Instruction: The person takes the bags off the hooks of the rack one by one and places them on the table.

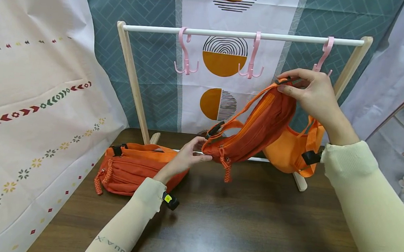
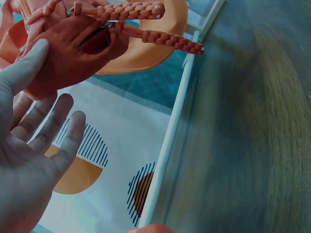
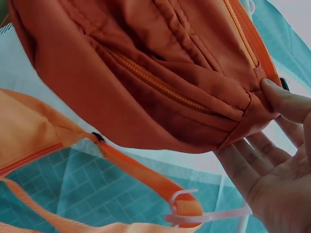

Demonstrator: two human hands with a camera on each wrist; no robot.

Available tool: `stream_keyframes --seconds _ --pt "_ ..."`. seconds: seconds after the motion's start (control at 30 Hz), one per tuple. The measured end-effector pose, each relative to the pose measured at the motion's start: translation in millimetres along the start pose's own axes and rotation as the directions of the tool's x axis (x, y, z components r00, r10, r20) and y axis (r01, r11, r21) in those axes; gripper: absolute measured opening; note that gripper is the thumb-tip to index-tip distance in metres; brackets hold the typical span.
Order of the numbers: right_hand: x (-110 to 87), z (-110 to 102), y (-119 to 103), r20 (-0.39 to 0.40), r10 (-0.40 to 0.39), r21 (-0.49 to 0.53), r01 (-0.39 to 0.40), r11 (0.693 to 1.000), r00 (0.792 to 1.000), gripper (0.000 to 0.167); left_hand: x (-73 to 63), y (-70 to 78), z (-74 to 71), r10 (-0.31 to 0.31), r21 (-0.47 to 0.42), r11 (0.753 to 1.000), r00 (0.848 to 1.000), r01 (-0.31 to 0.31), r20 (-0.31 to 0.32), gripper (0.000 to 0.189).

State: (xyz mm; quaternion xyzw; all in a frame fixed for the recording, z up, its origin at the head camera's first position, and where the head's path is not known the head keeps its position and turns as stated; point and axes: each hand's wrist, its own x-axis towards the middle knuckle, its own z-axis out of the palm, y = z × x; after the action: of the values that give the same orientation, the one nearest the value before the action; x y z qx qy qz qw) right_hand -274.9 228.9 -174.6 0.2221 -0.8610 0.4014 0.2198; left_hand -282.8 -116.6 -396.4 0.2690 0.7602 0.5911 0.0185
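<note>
A red-orange waist bag (image 1: 254, 125) is held aslant in the air before the rack, its right end higher. My right hand (image 1: 313, 92) pinches that upper end by the strap and buckle; the right wrist view shows the thumb on top and fingers beneath the bag's corner (image 3: 252, 109). At the lower end, my left hand (image 1: 187, 156) grips the corner between thumb and fingers, and braided zipper pulls (image 2: 165, 41) dangle there. Behind it, a lighter orange bag (image 1: 284, 151) hangs from the right pink hook (image 1: 324, 54). A second red-orange waist bag (image 1: 132, 172) lies on the table at left.
A white rail (image 1: 222, 33) on wooden legs carries a left pink hook (image 1: 186, 54) and a middle pink hook (image 1: 252, 59), both without bags. A black buckle (image 1: 171, 201) sticks out beside the left sleeve. Patterned cloths surround the brown table (image 1: 237, 222).
</note>
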Motion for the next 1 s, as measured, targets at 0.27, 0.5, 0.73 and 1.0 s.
stream_keyframes --seconds 0.27,0.5,0.73,1.0 --pt "-19.3 0.3 26.8 -0.025 0.06 0.054 -0.059 0.997 0.998 0.033 -3.4 0.9 -4.6 0.022 -0.187 0.982 0.998 -0.033 -0.061 0.045" --pt "-43.1 7.5 46.6 -0.056 0.103 0.161 -0.092 0.983 0.993 0.033 -5.7 4.9 -13.2 0.043 -0.255 0.964 0.993 -0.069 -0.107 0.043" --pt "-67.0 17.0 66.1 -0.072 0.16 0.217 -0.141 0.966 0.985 0.034 -8.8 13.7 -19.4 0.03 -0.268 0.961 0.99 -0.066 -0.137 0.041" --pt "-91.2 30.0 85.0 0.018 0.168 0.275 -0.167 0.947 0.986 0.034 -19.1 17.9 -31.5 0.001 -0.187 0.982 0.989 -0.029 -0.145 0.041"
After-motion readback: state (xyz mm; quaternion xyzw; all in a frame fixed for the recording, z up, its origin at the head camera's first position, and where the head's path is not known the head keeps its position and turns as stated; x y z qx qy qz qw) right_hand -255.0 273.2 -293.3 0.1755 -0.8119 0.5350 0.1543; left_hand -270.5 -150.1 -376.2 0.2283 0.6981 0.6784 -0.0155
